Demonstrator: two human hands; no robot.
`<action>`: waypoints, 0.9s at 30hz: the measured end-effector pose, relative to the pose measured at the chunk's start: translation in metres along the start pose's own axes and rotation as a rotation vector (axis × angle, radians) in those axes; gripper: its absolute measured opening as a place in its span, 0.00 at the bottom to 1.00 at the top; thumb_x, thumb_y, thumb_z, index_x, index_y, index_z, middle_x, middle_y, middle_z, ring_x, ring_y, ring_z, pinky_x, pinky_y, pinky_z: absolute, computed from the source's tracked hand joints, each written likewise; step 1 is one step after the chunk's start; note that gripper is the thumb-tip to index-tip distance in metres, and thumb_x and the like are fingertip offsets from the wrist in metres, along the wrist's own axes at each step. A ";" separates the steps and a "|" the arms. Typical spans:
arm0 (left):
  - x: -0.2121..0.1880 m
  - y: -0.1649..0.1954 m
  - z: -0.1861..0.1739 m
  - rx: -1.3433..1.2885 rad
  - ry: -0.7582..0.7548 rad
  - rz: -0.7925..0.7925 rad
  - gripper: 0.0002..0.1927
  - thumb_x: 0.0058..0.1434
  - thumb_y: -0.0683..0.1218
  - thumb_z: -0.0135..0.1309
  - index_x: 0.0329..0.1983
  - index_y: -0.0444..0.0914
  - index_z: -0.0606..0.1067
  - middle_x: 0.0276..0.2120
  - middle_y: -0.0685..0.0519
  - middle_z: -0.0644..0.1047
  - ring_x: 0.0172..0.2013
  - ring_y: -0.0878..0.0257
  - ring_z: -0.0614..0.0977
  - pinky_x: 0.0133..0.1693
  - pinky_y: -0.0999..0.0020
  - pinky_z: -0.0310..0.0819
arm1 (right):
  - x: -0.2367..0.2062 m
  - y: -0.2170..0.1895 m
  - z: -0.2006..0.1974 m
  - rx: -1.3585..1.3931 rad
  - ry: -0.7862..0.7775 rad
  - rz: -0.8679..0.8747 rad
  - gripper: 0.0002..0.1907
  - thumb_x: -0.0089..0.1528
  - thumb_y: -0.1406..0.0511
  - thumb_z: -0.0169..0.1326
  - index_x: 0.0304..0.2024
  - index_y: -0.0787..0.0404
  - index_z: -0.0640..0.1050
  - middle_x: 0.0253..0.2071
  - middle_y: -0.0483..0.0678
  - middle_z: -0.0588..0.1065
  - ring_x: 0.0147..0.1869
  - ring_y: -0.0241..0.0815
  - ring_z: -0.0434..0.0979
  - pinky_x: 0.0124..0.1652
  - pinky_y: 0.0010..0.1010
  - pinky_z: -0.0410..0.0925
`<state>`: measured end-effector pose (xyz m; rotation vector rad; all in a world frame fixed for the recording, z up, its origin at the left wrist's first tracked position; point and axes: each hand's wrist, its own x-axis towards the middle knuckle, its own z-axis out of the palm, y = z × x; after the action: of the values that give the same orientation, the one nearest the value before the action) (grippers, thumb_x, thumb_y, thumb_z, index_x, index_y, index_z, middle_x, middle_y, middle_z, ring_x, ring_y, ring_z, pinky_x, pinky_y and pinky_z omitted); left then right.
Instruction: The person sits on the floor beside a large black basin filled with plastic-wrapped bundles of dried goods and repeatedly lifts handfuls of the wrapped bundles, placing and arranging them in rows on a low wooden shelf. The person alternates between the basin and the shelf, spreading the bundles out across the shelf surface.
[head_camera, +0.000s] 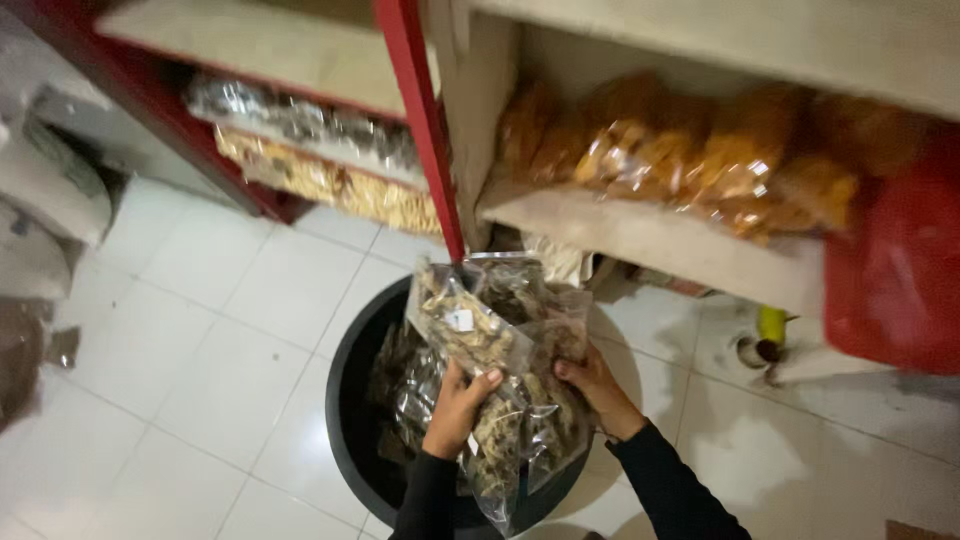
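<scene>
Hands, left (458, 405) and right (592, 382), clamp clear snack bags (490, 340), seemingly over a black tub (350, 400).

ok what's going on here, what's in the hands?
A person holds a bunch of clear plastic bags of dried brown food with both hands, left hand and right hand, above a black bin holding more such bags. Bags of orange snacks sit on the shelf behind.

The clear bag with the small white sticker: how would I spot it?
Find the black bin on the white tiled floor below the shelves. Both hands hold clear bags of dried brown pieces above it. Yours is the front bag, by the left hand, the only one showing a white sticker.
</scene>
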<state>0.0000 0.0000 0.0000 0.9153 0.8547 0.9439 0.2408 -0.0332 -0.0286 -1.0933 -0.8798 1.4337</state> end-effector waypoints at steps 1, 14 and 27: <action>-0.032 0.004 0.041 0.006 -0.030 -0.009 0.31 0.61 0.43 0.59 0.67 0.34 0.65 0.57 0.49 0.76 0.55 0.60 0.77 0.58 0.64 0.70 | -0.050 -0.027 -0.011 0.072 0.021 0.015 0.47 0.54 0.52 0.68 0.69 0.65 0.65 0.62 0.52 0.74 0.63 0.46 0.76 0.59 0.40 0.70; 0.151 0.183 0.336 0.131 -0.467 0.083 0.38 0.63 0.52 0.60 0.70 0.30 0.60 0.62 0.41 0.74 0.61 0.52 0.75 0.62 0.56 0.68 | -0.039 -0.363 -0.157 0.152 0.217 -0.340 0.42 0.57 0.52 0.66 0.68 0.61 0.66 0.62 0.50 0.73 0.63 0.43 0.76 0.58 0.37 0.73; 0.329 0.110 0.535 0.118 -0.332 0.034 0.37 0.66 0.59 0.54 0.64 0.26 0.65 0.67 0.35 0.71 0.68 0.48 0.70 0.67 0.58 0.62 | 0.044 -0.469 -0.386 -0.831 0.936 -0.386 0.41 0.67 0.48 0.64 0.73 0.63 0.64 0.47 0.66 0.75 0.49 0.55 0.75 0.47 0.41 0.69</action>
<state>0.5604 0.1980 0.2304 1.1545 0.6164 0.7487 0.7528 0.0609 0.2873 -1.8436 -0.8986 0.0920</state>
